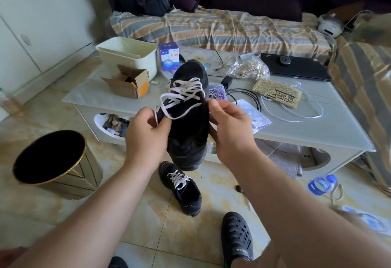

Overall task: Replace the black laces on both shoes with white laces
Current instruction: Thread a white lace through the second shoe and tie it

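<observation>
Notably, both hands, left [146, 134] and right [230, 128], pinched the white lace [182, 96] on the raised shoe [188, 123] above the laced shoe [182, 187]; even tension was advisable.

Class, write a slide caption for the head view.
Both hands thread a white lace through a held black shoe; its relaced mate waits below.

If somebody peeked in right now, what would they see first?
Probably the black shoe held up in the middle, with the left hand and the right hand each pinching its white lace. Below it, on the floor, stands the other black shoe, already laced in white. At the left is a gold-rimmed bin.
</observation>
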`<action>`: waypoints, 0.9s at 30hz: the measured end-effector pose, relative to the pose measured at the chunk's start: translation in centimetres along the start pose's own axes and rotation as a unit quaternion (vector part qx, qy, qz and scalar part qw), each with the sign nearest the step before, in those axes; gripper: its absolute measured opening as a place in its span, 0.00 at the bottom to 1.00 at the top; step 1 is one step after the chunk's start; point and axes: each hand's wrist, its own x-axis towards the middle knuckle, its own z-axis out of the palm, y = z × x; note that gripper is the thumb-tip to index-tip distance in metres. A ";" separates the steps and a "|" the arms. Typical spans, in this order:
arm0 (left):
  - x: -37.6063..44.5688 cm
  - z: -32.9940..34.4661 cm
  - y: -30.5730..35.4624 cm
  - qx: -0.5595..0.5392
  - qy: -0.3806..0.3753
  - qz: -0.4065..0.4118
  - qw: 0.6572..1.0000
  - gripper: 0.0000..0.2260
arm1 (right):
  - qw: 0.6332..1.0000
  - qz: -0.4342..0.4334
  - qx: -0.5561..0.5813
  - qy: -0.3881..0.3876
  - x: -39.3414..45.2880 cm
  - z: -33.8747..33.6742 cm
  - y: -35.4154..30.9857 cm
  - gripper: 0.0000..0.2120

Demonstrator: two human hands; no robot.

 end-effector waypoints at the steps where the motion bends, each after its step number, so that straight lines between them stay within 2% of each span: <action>1: -0.1 -0.2 0.0 0.006 0.000 0.016 1.000 0.21 | 1.000 -0.001 -0.006 -0.006 0.0 -0.1 -0.1 0.05; 6: -0.6 -0.6 0.4 0.028 0.015 0.053 0.998 0.21 | 0.998 -0.022 -0.056 -0.021 0.1 0.3 0.0 0.05; 9: -0.6 -0.8 0.4 0.030 0.016 0.040 0.999 0.20 | 0.996 -0.030 -0.075 -0.022 0.0 0.7 -0.5 0.11; 11: -0.4 -0.8 0.1 0.042 0.019 0.033 0.998 0.18 | 1.000 0.004 -0.002 0.019 0.5 0.5 -1.8 0.14; 12: -0.3 -0.9 -0.1 0.050 0.019 0.028 0.998 0.18 | 0.996 0.028 0.072 0.044 1.0 0.0 -2.8 0.14; 14: 0.0 -1.2 -0.6 0.062 0.025 0.021 0.998 0.18 | 0.962 0.052 0.260 0.069 2.0 -1.4 -5.0 0.15; 15: 0.2 -1.3 -0.9 0.070 0.027 0.017 0.997 0.18 | 0.947 0.048 0.308 0.077 2.5 -2.2 -5.8 0.15; 16: 0.3 -1.4 -1.0 0.079 0.027 0.015 0.996 0.18 | 0.951 0.037 0.294 0.088 2.8 -2.9 -6.4 0.15; 17: 0.3 -1.4 -1.2 0.086 0.029 0.019 0.996 0.18 | 0.970 0.014 0.222 0.103 3.0 -3.3 -6.5 0.15; 18: 0.3 -1.4 -1.2 0.092 0.027 0.025 0.995 0.18 | 0.987 -0.027 0.110 0.112 3.0 -3.5 -6.4 0.15; 19: 0.1 -1.3 -1.2 0.093 0.023 0.034 0.995 0.19 | 0.990 -0.082 -0.028 0.110 2.7 -3.4 -5.9 0.13; 20: -0.1 -1.2 -1.1 0.092 0.019 0.042 0.995 0.19 | 0.970 -0.142 -0.175 0.089 2.4 -3.3 -5.3 0.11; 22: -0.5 -0.8 -1.0 0.091 0.019 0.052 0.994 0.19 | 0.877 -0.224 -0.425 -0.003 1.6 -3.1 -4.0 0.07; 23: -0.6 -0.6 -1.0 0.090 0.021 0.056 0.994 0.19 | 0.832 -0.229 -0.503 -0.046 1.3 -3.0 -3.4 0.08; 25: -0.7 -0.5 -1.0 0.094 0.022 0.059 0.994 0.19 | 0.784 -0.195 -0.585 -0.072 0.8 -3.0 -3.0 0.17; 27: -0.6 -0.5 -1.1 0.097 0.019 0.062 0.993 0.19 | 0.744 -0.176 -0.643 -0.043 0.9 -3.4 -3.4 0.24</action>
